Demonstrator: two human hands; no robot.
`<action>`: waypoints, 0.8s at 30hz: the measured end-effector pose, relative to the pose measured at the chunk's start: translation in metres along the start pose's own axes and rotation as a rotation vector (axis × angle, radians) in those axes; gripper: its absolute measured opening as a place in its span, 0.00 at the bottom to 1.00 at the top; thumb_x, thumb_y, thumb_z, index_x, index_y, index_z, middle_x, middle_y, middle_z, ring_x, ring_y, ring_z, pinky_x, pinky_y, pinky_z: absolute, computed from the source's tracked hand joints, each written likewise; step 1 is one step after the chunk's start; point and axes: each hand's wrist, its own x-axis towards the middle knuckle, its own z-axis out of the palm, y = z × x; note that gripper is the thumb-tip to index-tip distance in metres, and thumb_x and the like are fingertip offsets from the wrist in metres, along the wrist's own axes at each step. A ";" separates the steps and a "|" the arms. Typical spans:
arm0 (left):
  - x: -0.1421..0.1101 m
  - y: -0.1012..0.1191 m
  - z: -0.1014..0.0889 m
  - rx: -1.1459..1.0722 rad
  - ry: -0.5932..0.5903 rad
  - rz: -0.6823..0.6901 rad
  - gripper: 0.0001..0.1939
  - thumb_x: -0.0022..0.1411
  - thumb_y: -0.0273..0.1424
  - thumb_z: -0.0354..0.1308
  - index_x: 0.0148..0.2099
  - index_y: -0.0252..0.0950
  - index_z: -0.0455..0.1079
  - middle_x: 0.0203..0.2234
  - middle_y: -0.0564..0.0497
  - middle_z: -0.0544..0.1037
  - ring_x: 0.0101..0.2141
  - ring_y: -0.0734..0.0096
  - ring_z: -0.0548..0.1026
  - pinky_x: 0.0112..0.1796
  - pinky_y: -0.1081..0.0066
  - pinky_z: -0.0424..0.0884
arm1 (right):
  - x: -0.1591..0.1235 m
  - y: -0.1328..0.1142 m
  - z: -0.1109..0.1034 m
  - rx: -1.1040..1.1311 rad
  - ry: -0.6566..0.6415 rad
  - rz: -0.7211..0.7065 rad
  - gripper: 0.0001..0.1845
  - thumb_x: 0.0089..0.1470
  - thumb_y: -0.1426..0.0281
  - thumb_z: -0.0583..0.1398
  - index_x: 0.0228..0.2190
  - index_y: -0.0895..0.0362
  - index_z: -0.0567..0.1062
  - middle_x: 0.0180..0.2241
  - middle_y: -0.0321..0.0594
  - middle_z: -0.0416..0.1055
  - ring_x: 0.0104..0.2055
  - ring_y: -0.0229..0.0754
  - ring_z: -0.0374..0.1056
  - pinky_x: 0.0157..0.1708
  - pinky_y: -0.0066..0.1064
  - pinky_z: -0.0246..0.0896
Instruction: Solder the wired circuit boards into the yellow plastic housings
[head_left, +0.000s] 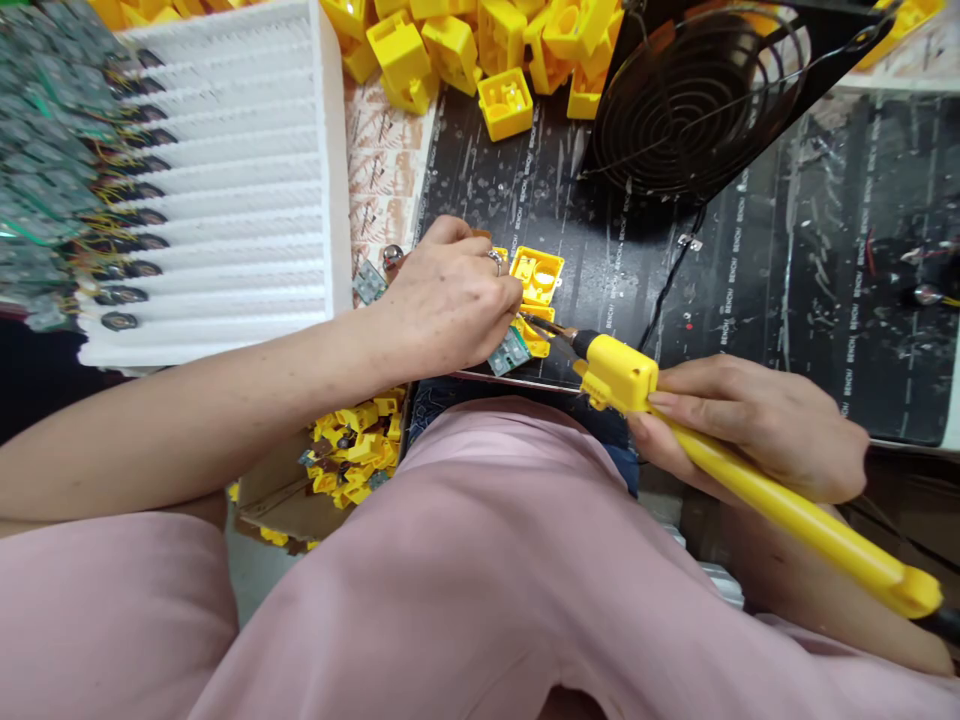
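While the right grip [757, 430] is closed around a yellow soldering iron [780, 512], whose tip points leftward to the left grip [457, 300], the left grip curls palm-down with its fingertips hidden; how far open it is and what it holds, I cannot tell. Just right of the left grip an open yellow casing [537, 278] lies on the worktop [577, 220], and a green circuit board [510, 352] shows just on that grip's near side. Farther left is a white foam tray [330, 200]; beyond the right grip, a black fan [682, 120].
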 end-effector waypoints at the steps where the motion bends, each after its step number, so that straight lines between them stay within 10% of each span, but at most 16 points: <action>1: 0.000 0.000 0.000 0.000 0.001 0.004 0.15 0.78 0.37 0.56 0.45 0.47 0.86 0.32 0.48 0.82 0.53 0.47 0.83 0.72 0.43 0.72 | 0.004 -0.001 0.000 0.002 0.012 -0.057 0.07 0.74 0.67 0.72 0.40 0.50 0.83 0.37 0.38 0.87 0.34 0.43 0.85 0.36 0.32 0.86; 18: 0.000 0.000 0.001 0.046 0.009 0.000 0.17 0.78 0.36 0.54 0.43 0.47 0.86 0.32 0.46 0.82 0.52 0.47 0.82 0.70 0.42 0.73 | -0.002 -0.007 -0.007 -0.028 -0.026 -0.066 0.06 0.75 0.70 0.71 0.41 0.50 0.82 0.38 0.38 0.87 0.36 0.42 0.85 0.38 0.33 0.86; 24: 0.001 0.001 -0.001 0.028 -0.013 0.000 0.16 0.79 0.34 0.53 0.40 0.45 0.81 0.32 0.47 0.80 0.52 0.49 0.82 0.70 0.42 0.73 | -0.011 0.004 -0.004 -0.120 0.190 0.010 0.05 0.70 0.61 0.75 0.43 0.42 0.85 0.34 0.35 0.85 0.31 0.47 0.83 0.29 0.37 0.83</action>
